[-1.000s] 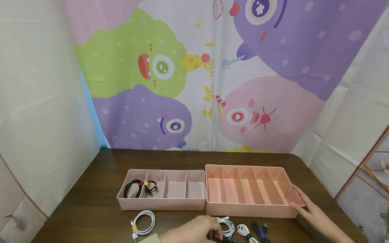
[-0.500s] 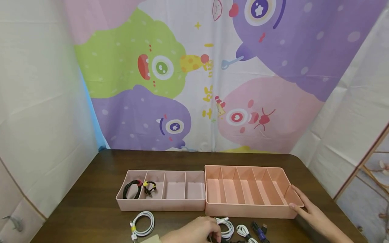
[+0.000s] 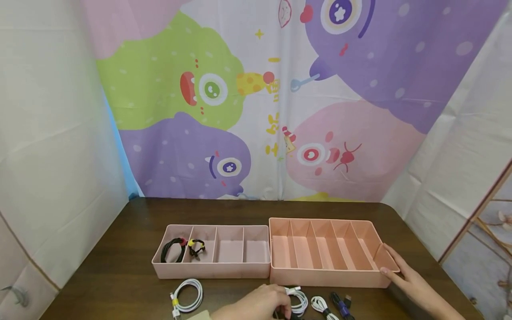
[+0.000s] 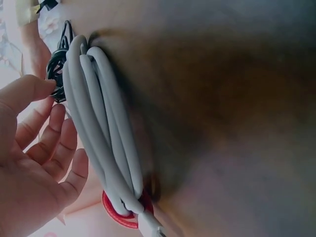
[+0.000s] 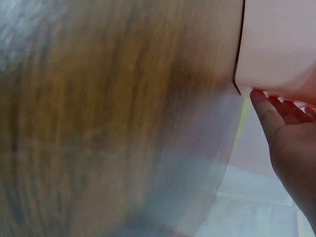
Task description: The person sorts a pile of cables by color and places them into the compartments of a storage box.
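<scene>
My left hand (image 3: pixel 260 303) is low in the middle of the head view, thumb and fingertips at a small dark cable. In the left wrist view it pinches this coiled black cable (image 4: pixel 58 74), partly hidden by the fingers. Close by there, a grey-white cable coil (image 4: pixel 106 128) with a red tie (image 4: pixel 118 211) fills the middle. My right hand (image 3: pixel 412 282) holds the right end of the peach divided box (image 3: pixel 328 278), thumb at its front rim and fingers along the side. The right wrist view has those fingers against the box wall (image 5: pixel 281 44).
Left of the peach box stands a pale pink divided box (image 3: pixel 216 270) with a black cable (image 3: pixel 173 250) and a yellow-tied cable (image 3: pixel 196 249) inside. In front lie white cables (image 3: pixel 191 306), (image 3: pixel 299 302), (image 3: pixel 322 306) and a dark cable with a purple tie (image 3: pixel 342 306) on the brown table (image 3: pixel 108 266).
The view shifts very slightly. My left hand stays at the black cable with barely any movement, and my right hand keeps its hold on the peach box.
</scene>
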A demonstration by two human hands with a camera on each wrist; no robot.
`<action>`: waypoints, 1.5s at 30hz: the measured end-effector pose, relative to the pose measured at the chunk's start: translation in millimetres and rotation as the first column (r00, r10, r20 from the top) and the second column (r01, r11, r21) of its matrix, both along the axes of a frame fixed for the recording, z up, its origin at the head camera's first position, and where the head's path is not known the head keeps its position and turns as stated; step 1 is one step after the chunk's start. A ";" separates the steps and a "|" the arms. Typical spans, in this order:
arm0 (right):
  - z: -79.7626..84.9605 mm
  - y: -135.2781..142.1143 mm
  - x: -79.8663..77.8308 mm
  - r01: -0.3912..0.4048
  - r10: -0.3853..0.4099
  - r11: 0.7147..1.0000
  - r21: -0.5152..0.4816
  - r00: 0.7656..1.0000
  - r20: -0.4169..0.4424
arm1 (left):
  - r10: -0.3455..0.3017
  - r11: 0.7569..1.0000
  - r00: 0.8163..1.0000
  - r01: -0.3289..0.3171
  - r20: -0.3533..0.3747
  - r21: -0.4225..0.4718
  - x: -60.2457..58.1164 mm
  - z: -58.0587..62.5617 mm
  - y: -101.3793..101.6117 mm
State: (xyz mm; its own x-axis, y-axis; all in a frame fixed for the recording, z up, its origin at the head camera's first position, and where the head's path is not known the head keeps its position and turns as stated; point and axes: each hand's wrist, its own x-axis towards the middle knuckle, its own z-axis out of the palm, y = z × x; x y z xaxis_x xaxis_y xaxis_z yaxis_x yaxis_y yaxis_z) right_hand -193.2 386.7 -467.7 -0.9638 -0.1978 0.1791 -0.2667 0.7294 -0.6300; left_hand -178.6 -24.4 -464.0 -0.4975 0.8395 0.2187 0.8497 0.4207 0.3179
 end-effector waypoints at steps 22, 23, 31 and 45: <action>1.4 -0.3 0.7 0.014 -0.014 1.000 0.007 0.999 0.029 | 0.045 0.997 0.992 -0.037 -0.115 0.072 6.1 10.2 -2.0; 1.6 -0.5 0.8 0.017 -0.017 1.000 0.010 0.999 0.031 | 0.042 0.997 0.992 -0.033 -0.122 0.075 6.2 10.9 -2.3; 3.7 -1.8 0.4 0.028 -0.029 0.999 0.027 0.998 0.050 | 0.045 0.994 0.987 -0.029 -0.154 0.106 6.8 17.3 -3.2; 2.0 -1.0 -0.2 0.010 -0.010 1.000 0.013 0.999 0.036 | 0.075 0.988 0.976 -0.044 -0.204 0.151 6.6 27.2 -2.9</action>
State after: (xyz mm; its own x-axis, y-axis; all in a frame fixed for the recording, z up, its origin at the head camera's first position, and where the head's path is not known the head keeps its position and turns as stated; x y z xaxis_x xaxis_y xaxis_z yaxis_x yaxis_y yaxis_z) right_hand -193.4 385.7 -465.7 -0.9714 -0.1904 0.1421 -0.2371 0.7400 -0.6294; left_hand -172.0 -27.3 -436.8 -0.4761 0.7614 0.4399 0.8784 0.4351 0.1976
